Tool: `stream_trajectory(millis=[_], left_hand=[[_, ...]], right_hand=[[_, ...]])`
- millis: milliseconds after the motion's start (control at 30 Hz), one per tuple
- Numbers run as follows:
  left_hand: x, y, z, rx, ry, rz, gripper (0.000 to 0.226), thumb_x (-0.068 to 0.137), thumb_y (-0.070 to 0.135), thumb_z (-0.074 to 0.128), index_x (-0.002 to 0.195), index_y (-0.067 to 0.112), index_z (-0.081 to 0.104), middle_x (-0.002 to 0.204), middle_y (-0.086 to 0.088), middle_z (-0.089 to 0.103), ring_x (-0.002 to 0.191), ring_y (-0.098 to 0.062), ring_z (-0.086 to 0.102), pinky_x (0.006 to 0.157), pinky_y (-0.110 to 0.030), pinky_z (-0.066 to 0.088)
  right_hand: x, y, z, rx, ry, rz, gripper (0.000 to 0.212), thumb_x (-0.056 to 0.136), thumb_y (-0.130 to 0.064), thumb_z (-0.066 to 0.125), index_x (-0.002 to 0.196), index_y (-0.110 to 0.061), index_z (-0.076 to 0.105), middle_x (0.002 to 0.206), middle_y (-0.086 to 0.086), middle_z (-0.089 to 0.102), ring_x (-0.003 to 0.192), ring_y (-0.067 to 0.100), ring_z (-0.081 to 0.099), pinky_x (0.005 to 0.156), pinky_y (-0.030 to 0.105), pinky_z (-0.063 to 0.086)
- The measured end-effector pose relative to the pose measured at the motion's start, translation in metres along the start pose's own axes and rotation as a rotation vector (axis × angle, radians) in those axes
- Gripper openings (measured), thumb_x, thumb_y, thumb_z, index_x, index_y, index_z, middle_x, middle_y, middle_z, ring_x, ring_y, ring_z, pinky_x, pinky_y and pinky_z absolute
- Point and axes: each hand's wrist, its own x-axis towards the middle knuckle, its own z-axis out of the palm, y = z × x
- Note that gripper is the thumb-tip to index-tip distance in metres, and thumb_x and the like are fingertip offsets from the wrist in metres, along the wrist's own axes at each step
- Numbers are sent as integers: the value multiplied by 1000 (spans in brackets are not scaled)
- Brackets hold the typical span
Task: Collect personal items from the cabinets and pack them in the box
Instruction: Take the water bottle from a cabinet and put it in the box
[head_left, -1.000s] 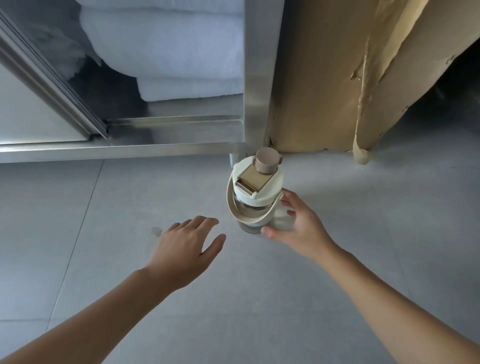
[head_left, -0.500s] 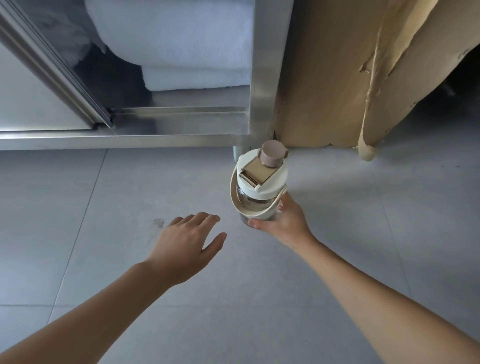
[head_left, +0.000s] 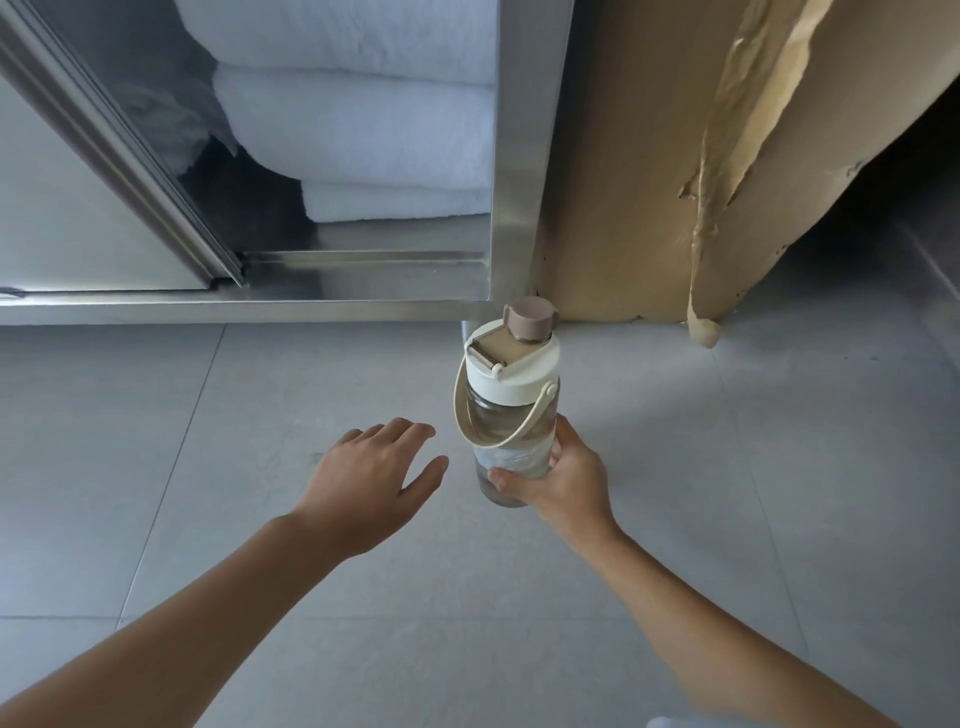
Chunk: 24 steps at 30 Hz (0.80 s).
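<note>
A clear water bottle (head_left: 509, 415) with a cream lid, a tan cap and a cream carry loop is upright over the grey floor, just in front of the steel cabinet's corner. My right hand (head_left: 563, 480) grips the bottle's lower body, fingers wrapped round it. My left hand (head_left: 371, 480) hovers flat to the bottle's left, fingers spread, holding nothing and not touching the bottle. The brown cardboard box (head_left: 639, 166) stands behind the bottle, right of the cabinet; its torn side faces me and its opening is not in view.
The steel cabinet (head_left: 519, 208) has its sliding door (head_left: 67, 218) pushed left. Folded white towels (head_left: 363, 135) are stacked inside on the bottom shelf. Grey floor tiles (head_left: 467, 623) spread under both arms. A dark gap lies right of the box.
The bottle has tilted upright and its body now shows more fully, with my right hand lower on it. The view has drawn back from the cabinet. My left hand has barely moved.
</note>
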Motion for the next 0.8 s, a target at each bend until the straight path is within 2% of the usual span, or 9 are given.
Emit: stream_trajectory(millis=[167, 267, 400, 600, 733, 800], left_hand=[[-4, -4, -23, -6, 16, -30, 52, 97, 58, 29, 124, 25, 57, 120, 9, 65, 100, -17, 64, 83, -32, 46], [-11, -9, -55, -14, 51, -76, 45, 98, 53, 38, 125, 24, 57, 122, 7, 65, 103, -19, 63, 84, -33, 45], [-32, -1, -118, -55, 85, -146, 43, 97, 52, 41, 125, 24, 58, 120, 7, 65, 101, -22, 63, 81, -32, 42], [-84, 38, -232, -91, 58, -181, 42, 97, 51, 42, 124, 24, 59, 119, 7, 65, 100, -22, 63, 79, -31, 42], [-120, 67, -328, -66, 25, -139, 51, 96, 56, 32, 122, 22, 60, 116, 7, 66, 99, -20, 63, 83, -33, 46], [-137, 81, -386, -43, 26, -110, 57, 94, 58, 28, 121, 20, 61, 115, 5, 67, 98, -22, 64, 83, -35, 48]], right_hand=[[2, -46, -13, 78, 0, -24, 71, 52, -59, 90, 114, -41, 61, 101, -24, 75, 98, 4, 72, 86, 42, 60], [0, -86, -28, 87, -14, -59, 72, 53, -57, 90, 117, -40, 62, 103, -23, 75, 101, 5, 72, 89, 44, 59], [-19, -151, -59, 60, -45, -76, 71, 53, -54, 91, 115, -45, 59, 104, -25, 74, 101, 2, 71, 89, 41, 59], [-79, -265, -118, 36, -88, -66, 65, 53, -54, 90, 110, -51, 58, 104, -28, 73, 100, -2, 69, 84, 26, 57], [-120, -356, -162, 43, -102, -48, 64, 53, -54, 89, 110, -47, 60, 103, -25, 73, 100, -1, 68, 81, 18, 55], [-139, -411, -187, 50, -103, -62, 63, 54, -53, 89, 110, -53, 59, 104, -27, 73, 101, -4, 67, 78, 11, 52]])
